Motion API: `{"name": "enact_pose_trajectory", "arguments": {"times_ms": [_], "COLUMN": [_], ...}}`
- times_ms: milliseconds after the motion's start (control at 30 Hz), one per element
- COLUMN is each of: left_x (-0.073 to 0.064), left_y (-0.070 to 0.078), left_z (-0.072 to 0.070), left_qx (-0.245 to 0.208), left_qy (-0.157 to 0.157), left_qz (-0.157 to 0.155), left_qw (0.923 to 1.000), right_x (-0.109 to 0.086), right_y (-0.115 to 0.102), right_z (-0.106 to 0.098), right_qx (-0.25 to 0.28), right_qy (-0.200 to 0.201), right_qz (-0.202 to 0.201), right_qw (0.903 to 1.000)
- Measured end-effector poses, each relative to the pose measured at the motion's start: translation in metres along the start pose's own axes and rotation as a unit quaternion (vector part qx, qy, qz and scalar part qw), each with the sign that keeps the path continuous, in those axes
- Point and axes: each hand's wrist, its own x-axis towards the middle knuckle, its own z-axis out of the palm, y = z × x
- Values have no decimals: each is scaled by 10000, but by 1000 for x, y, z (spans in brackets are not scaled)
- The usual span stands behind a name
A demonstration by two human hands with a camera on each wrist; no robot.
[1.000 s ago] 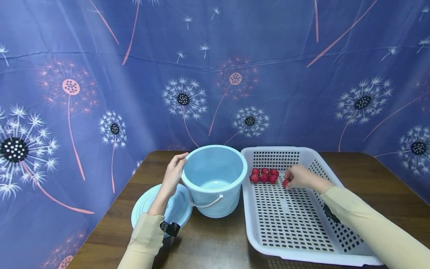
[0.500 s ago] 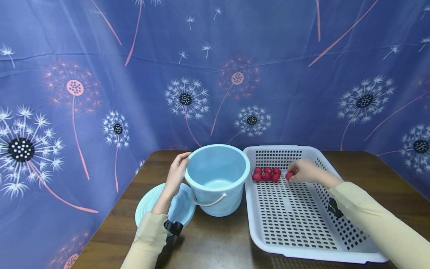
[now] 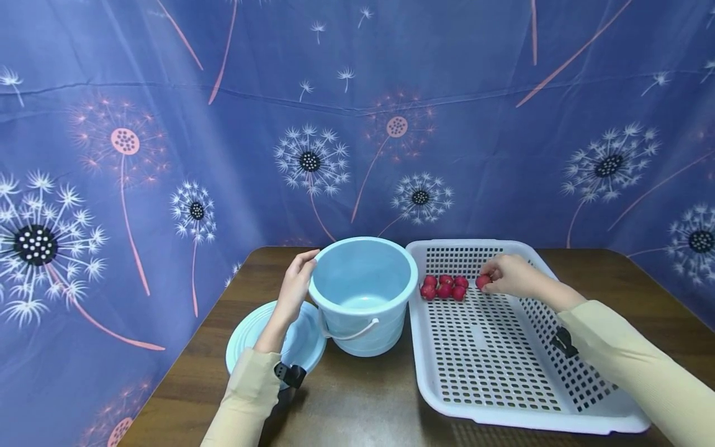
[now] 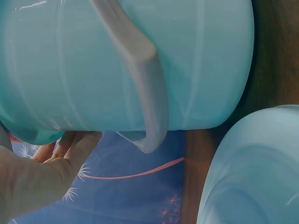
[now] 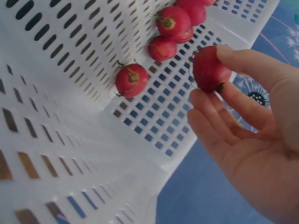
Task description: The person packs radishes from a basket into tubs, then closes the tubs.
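My right hand point(image 3: 507, 275) pinches a radish point(image 5: 210, 69) between thumb and fingertips, over the far part of the white perforated basket point(image 3: 421, 366). In the right wrist view its stem end points down beside the fingers. Several other radishes point(image 3: 444, 290) lie in two short rows by the basket's far left corner. My left hand point(image 3: 295, 282) holds the rim of the light blue bucket point(image 3: 365, 335) on its left side, some of its fingers hidden behind the wall in the left wrist view. No contents show inside the bucket.
A light blue lid point(image 3: 304, 344) lies left of the bucket, partly under my left forearm. The bucket's white handle point(image 3: 354, 332) hangs down at its front. A wooden table point(image 3: 357, 397) bears everything, with a blue dandelion-print cloth point(image 3: 240, 124) behind.
My right hand has drawn the radish slightly up and away from the rows. The left hand keeps its place at the bucket rim. The head view has shifted a little.
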Motion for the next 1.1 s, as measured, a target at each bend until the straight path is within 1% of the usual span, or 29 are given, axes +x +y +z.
{"name": "enact_pose_trajectory", "arguments": {"times_ms": [133, 200, 333, 500, 667, 833, 1100], "left_x": [1, 0, -1, -2, -2, -2, -1], "left_y": [-1, -2, -2, -2, -1, -2, -1], "left_z": [1, 1, 1, 0, 1, 0, 1], "left_qx": [4, 6, 43, 45, 60, 39, -9], "left_qy": [-8, 17, 63, 7, -8, -25, -66], "left_qz": [9, 29, 64, 29, 46, 46, 18], "left_qw": [10000, 10000, 10000, 10000, 10000, 10000, 10000], "right_x": [-2, -1, 1, 3, 7, 13, 25], "right_y": [-6, -9, -17, -28, -39, -52, -74], "right_z": [-2, -4, -8, -16, -23, -26, -27], "right_qx": [-13, -60, -157, -296, -211, -187, 65], "right_qy": [142, 240, 455, 681, 930, 1152, 1264], "right_qz": [-23, -95, -346, -592, -839, -992, -956], "right_qw": [9999, 9996, 9982, 9955, 9919, 9882, 9873]}}
